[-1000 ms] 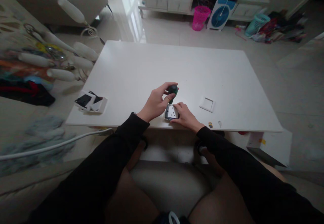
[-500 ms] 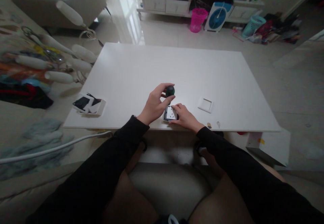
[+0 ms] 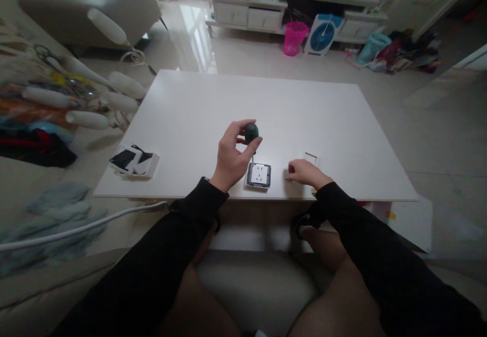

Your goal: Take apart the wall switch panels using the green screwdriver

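Observation:
My left hand (image 3: 235,154) is closed round the dark green handle of a screwdriver (image 3: 251,133). Its thin shaft points down toward the upper left part of a wall socket (image 3: 259,175), which lies face up near the table's front edge. Whether the tip touches the socket is too small to tell. To the right of the socket and apart from it, my right hand (image 3: 306,172) hovers low over the table with its fingers pinched together. Anything between those fingertips is too small to make out. Behind this hand lies a white square frame (image 3: 311,155), partly covered by it.
The white table (image 3: 213,103) carries an open white box (image 3: 151,166) with black and white parts at the left. Beyond stand a pink basket (image 3: 294,39) and a blue-and-white fan (image 3: 322,36). A lamp with white arms (image 3: 110,27) borders the table's left side.
My right hand has let go of the socket and moved right, its fingers now curled together. My left hand with the screwdriver has shifted slightly left. The view has tilted a little.

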The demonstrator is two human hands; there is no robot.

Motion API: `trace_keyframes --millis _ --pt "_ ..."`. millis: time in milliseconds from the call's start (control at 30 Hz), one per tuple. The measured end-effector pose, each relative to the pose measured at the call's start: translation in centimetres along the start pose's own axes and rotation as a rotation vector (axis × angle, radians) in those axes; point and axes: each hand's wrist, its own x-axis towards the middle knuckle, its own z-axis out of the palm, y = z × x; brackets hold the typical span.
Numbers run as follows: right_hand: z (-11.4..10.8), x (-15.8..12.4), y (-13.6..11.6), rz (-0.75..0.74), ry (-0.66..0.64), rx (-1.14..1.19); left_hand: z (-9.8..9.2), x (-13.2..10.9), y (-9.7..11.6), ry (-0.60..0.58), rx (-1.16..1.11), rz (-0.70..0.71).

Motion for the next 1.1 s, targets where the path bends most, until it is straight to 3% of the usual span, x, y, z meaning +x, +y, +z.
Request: trace_keyframes --millis 133,300,433,500,600,700,767,933,1100 --pt "0.5 -0.1 -0.9 0.044 -0.086 -0.069 0.0 0.0 0.2 -0.007 -0.009 0.015" --pt "0.8 -0.1 -2.2 -0.026 -0.072 -0.076 0.0 -0.1 0.4 -0.004 -0.003 0.004" --pt "-0.2 -0.7 -3.0 -0.065 -0.023 -0.05 0.0 0.0 0.7 -0.001 -0.019 -0.009" --pt "-1.0 -1.2 -3.4 -0.133 0.063 0.076 0.0 0.1 0.8 0.013 -0.031 -0.036" --pt "-2.0 -2.0 -4.0 -0.232 0.149 0.444 0.0 0.3 0.5 0.049 -0.061 -0.082" --pt "-2.3 -2.4 -4.7 -0.246 0.07 0.864 0.0 0.6 0.0 0.103 -0.101 -0.126" --pt "-2.2 -2.5 -5.1 -0.239 0.05 1.023 -0.1 0.8 -0.4 0.147 -0.145 -0.159" --pt "-1.9 -2.5 -5.7 -0.246 0.138 1.04 -0.5 1.2 -1.4 0.222 -0.218 -0.221" --pt "-1.9 -2.4 -5.9 -0.246 0.149 1.075 -1.2 1.4 -2.0 0.245 -0.177 -0.196"
